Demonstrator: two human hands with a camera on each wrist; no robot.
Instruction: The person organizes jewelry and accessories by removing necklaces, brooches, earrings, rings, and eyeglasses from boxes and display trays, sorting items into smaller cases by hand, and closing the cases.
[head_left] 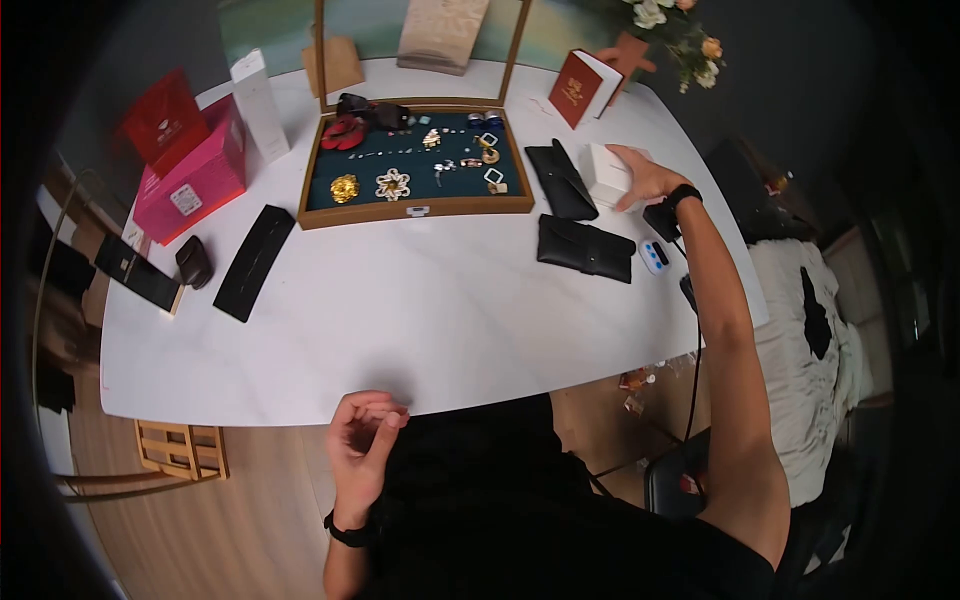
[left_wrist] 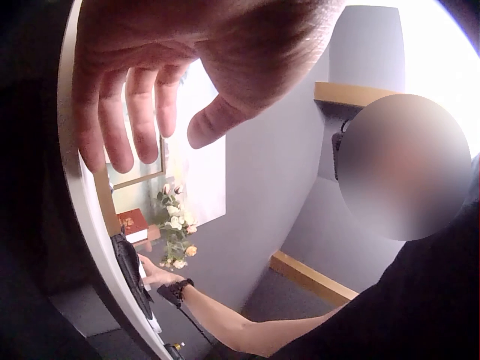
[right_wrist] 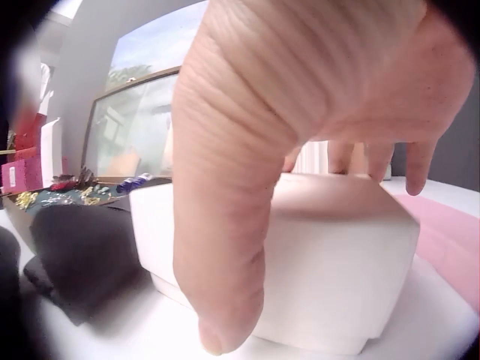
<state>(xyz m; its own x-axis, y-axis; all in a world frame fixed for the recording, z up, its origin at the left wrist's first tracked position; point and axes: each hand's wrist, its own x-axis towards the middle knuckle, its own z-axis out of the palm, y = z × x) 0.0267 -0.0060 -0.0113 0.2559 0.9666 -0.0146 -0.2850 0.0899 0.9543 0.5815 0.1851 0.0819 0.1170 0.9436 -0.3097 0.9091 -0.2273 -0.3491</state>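
Observation:
On the right side of the table my right hand [head_left: 652, 180] spans a white lidded box [head_left: 606, 172]. In the right wrist view the thumb [right_wrist: 225, 285] lies against the near side of the box [right_wrist: 337, 262], and the other fingers reach over its far side. The box sits on the table top. Beside it lie two black pouches, one upper [head_left: 560, 180] and one lower [head_left: 586, 248]. My left hand [head_left: 362, 445] hovers at the table's front edge, fingers loosely bent and holding nothing.
A glass-lidded wooden case [head_left: 415, 212] of jewellery stands raised open at the back. Left of it are a pink box [head_left: 195, 180], a tall white box [head_left: 260, 105] and a long black box [head_left: 254, 262]. A red book [head_left: 575, 90] and a small white device [head_left: 654, 256] are at right.

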